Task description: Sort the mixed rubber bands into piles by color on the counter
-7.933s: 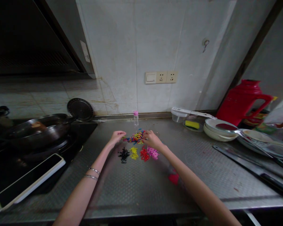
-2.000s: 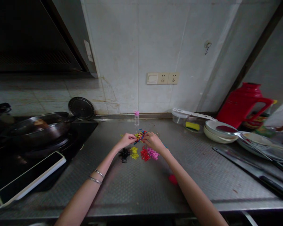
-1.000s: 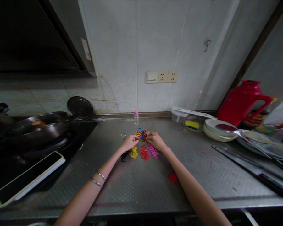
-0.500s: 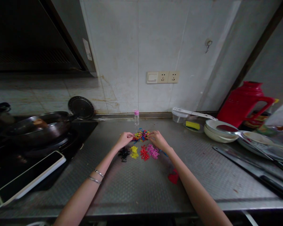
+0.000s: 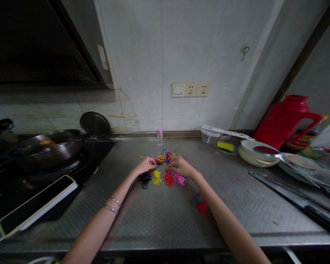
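A mixed heap of small coloured bands (image 5: 165, 157) lies on the metal countertop between my hands. My left hand (image 5: 146, 165) is at the heap's left side, thumb and fingertips pinched together; anything between them is too small to make out. Just below it sits a black pile (image 5: 145, 179), with a yellow pile (image 5: 156, 177) to the right. My right hand (image 5: 182, 166) reaches over the top of the red pile (image 5: 169, 178) and the pink pile (image 5: 178, 178). Its fingers are bent down close together, and what they hold, if anything, is hidden.
Behind the heap stands a small clear bottle (image 5: 160, 137) with a pink cap. A red object (image 5: 202, 207) lies beside my right forearm. At left are a phone (image 5: 37, 205) and a pan (image 5: 51, 150); at right, bowls (image 5: 257, 157), a sponge (image 5: 225, 146) and a knife (image 5: 286, 196).
My right hand has moved from the heap's right edge down and left, to above the red and pink piles. My left hand has shifted slightly down, staying near the black pile.
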{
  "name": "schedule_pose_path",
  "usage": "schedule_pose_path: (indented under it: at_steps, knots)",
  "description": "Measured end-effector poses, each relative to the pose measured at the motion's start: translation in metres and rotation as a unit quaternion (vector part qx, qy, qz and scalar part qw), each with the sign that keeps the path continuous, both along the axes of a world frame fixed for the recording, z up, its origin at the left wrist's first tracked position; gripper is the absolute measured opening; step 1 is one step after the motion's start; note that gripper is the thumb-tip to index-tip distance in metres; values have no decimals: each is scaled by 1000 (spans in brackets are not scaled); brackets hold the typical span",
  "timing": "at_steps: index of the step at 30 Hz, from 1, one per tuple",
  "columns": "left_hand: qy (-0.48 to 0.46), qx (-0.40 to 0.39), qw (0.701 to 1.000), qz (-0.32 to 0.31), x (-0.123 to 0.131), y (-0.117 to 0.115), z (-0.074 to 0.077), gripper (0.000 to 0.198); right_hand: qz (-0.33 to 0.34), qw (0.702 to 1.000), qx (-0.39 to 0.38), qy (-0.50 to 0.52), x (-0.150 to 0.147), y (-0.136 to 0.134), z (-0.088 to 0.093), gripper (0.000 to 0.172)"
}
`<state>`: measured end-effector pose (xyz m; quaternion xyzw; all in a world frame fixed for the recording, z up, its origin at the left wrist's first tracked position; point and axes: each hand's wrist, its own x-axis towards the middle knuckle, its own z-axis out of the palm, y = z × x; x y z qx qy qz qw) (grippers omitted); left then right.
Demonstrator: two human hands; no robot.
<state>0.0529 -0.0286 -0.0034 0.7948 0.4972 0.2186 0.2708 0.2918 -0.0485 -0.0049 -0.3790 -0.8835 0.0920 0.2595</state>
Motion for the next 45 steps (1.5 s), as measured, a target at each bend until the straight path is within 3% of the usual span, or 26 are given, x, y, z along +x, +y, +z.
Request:
schedule_pose_path:
  at_steps: [10,18,26,35,45]
  knots:
    - [21,17,1000,-16,5,-3,-1,25,-76,994,45,61,10,-4,10,20]
    - [36,42,998,-12,8,-3,-4,21,-151,984,62,65,27,5,7,20]
    - [35,59,998,-12,19,-7,6,23,-215,972,75,60,44,10,6,23]
    - [7,72,994,-85,72,-1,22,21,-258,959,100,59,47,6,6,23]
    - [2,86,988,-128,132,-5,18,26,-293,945,132,59,51,9,-3,23]
